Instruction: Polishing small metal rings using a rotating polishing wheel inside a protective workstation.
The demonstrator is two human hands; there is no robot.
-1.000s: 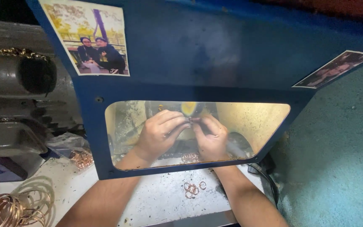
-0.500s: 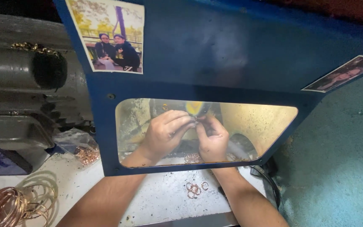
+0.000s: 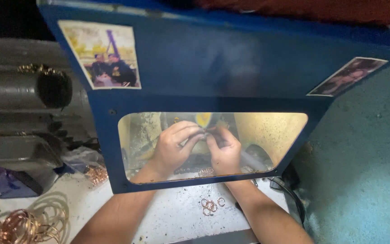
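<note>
Both hands stayed behind the blue shield (image 3: 213, 68) window, left hand (image 3: 173, 147) and right hand (image 3: 224, 151) pinching a small piece (image 3: 205, 132) (too small to identify); the view had shifted rightward.

Both hands (image 3: 199, 147) together behind blue shield's window (image 3: 267, 131), small piece between fingertips

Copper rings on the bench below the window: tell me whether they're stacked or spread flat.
Spread flat. The copper rings lie side by side on the white bench, some touching, none stacked.
</note>
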